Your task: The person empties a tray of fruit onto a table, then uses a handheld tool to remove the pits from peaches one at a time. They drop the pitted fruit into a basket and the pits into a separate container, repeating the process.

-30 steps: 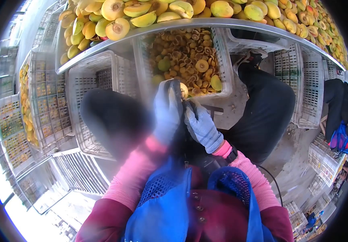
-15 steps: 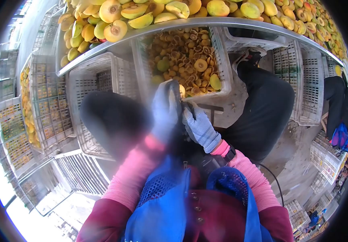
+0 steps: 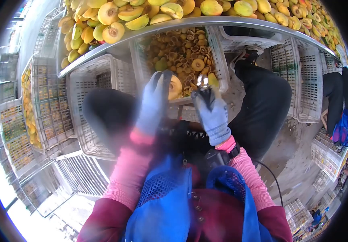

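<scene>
My left hand (image 3: 153,99), in a grey-blue glove with dark fingers, holds a halved yellow fruit, peach-like (image 3: 175,88), its cut face turned to the right. My right hand (image 3: 212,111), gloved alike, is closed around a small tool with a shiny metal end (image 3: 202,82); its exact kind is unclear. A yellowish piece of fruit shows just beyond that tool. Both hands are apart, over the near edge of a white plastic crate (image 3: 222,66) holding many brown-yellow scooped pieces (image 3: 182,50).
A metal-edged table (image 3: 174,25) heaped with whole and halved yellow fruit (image 3: 258,8) runs across the far side. Plastic crates (image 3: 89,80) stand left and right, with wire-sided crates of fruit (image 3: 55,105) farther left. Another person's leg (image 3: 334,94) is at the far right.
My hands have moved apart, the right one away to the right with the metal tool. The cut face of the fruit half in my left hand now shows more fully.
</scene>
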A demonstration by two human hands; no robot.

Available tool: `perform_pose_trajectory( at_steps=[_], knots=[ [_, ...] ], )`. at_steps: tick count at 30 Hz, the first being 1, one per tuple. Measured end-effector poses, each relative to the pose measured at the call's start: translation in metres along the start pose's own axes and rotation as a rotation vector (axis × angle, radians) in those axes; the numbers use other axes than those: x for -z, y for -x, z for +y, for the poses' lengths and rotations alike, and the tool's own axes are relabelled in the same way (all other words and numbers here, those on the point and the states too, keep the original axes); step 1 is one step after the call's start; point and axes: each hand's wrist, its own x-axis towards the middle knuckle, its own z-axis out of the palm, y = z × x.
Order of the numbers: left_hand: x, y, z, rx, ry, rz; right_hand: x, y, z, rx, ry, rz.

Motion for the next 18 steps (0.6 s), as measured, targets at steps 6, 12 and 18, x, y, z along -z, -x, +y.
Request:
perform_pose_trajectory(
  at_steps=[6, 12, 18],
  knots=[
    [0.009, -0.001, 0.006, 0.112, 0.085, -0.218, 0.005, -0.005, -0.032, -0.536, -0.838, -0.091],
    [-0.007, -0.007, 0.049, 0.456, 0.541, 0.218, -0.023, 0.003, -0.004, -0.388, -0.814, -0.005],
    [-0.002, 0.0, 0.043, -0.026, 0.01, 0.314, -0.015, 0.013, -0.025, 0.13, 0.177, -0.003]
  ],
)
